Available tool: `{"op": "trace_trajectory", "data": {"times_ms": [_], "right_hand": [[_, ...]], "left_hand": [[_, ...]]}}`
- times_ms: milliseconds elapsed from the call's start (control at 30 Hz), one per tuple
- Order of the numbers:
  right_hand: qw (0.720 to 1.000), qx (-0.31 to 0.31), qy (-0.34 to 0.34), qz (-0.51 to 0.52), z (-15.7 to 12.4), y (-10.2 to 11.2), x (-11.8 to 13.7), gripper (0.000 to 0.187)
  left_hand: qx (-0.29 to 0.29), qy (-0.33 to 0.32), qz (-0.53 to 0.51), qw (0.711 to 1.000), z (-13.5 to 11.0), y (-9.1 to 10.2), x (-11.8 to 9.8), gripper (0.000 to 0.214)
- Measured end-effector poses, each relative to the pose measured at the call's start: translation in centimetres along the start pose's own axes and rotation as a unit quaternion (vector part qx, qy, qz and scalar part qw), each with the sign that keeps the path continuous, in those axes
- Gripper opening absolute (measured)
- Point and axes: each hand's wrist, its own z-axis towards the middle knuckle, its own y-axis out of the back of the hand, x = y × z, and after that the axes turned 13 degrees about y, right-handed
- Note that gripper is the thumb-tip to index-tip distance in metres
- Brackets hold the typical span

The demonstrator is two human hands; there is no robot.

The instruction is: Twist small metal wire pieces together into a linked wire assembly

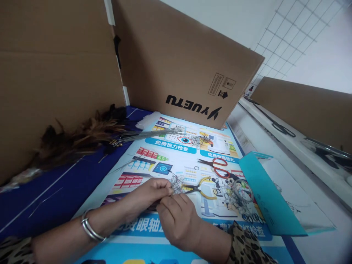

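My left hand [145, 198] and my right hand [178, 220] meet over a printed poster [170, 154] on the table. Both pinch a small tangle of thin wire [176, 183] between their fingertips. A silver bangle [90, 227] circles my left wrist. Yellow-handled pliers [200, 187] lie just right of the wire, touching it or nearly so. Red-handled scissors [217, 167] lie beyond the pliers. A roll of clear tape [243, 190] and a heap of small wire pieces [236, 205] sit to the right.
Brown and black feathers on wire stems [82, 135] lie at the left on the blue table cover [55, 183]. Cardboard panels [176, 58] stand behind. A teal folder [269, 194] lies at the right, and a white ledge [288, 146] runs past it.
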Motion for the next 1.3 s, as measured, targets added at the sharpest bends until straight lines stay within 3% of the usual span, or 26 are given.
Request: {"op": "trace_trajectory", "data": {"times_ms": [300, 433, 500, 633, 833, 1033, 1167, 1300], "right_hand": [[0.999, -0.005, -0.010, 0.034, -0.6, 0.1, 0.0, 0.014], [0.998, -0.020, -0.041, 0.050, -0.6, 0.1, 0.4, 0.013], [0.996, -0.029, -0.055, 0.061, -0.5, 0.1, 0.8, 0.011], [0.994, -0.031, -0.044, 0.095, -0.3, 0.4, 1.3, 0.009], [0.997, -0.004, -0.037, 0.061, -0.5, 0.9, -0.7, 0.010], [0.996, -0.026, -0.080, 0.041, -0.1, 0.9, -2.3, 0.011], [0.990, -0.027, -0.126, 0.066, 0.0, 0.6, -2.5, 0.013], [0.987, -0.033, -0.130, 0.093, -0.2, 0.3, -2.6, 0.014]], "left_hand": [[0.025, 0.012, 0.057, 0.998, -0.2, 1.2, -0.5, 0.013], [0.002, -0.030, 0.130, 0.991, 0.6, 1.3, 0.1, 0.006], [-0.047, -0.091, 0.190, 0.977, 0.8, 1.1, 0.3, 0.001], [-0.149, -0.201, 0.294, 0.922, 0.7, 0.7, 0.4, 0.013], [-0.187, -0.276, 0.347, 0.876, 0.3, 0.8, 0.4, 0.024], [-0.169, -0.273, 0.347, 0.881, 0.5, 0.9, 0.6, 0.020], [-0.169, -0.258, 0.357, 0.882, 0.5, 0.8, 0.8, 0.014], [-0.166, -0.243, 0.357, 0.887, 0.4, 0.8, 0.8, 0.013]]}}
